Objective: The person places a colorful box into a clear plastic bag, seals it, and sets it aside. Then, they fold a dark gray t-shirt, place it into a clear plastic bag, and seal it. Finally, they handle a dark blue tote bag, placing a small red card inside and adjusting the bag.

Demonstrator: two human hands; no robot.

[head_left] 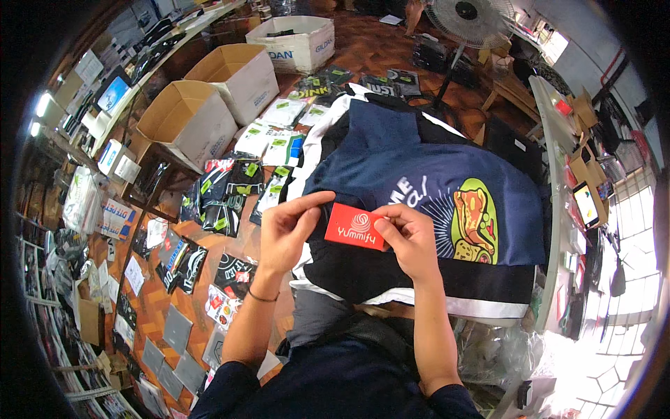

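A red cardboard tag (352,225) with white print is pinched by its right end between the thumb and fingers of my right hand (411,235). Just left of the tag, my left hand (293,225) is raised with its index finger stretched out and the thumb close under it; whether something thin is between them cannot be told. Below both hands lies a navy T-shirt (361,162) with a white and green print, spread over black and white shirts (361,275) in a stack.
Bagged folded shirts (282,149) lie left of the stack. Behind them stand open cardboard boxes (180,120) and a white bin (293,47). A pedestal fan (466,21) is at the back. On the right, a long table (549,209) holds a phone (585,204). Grey packets (178,330) cover some floor.
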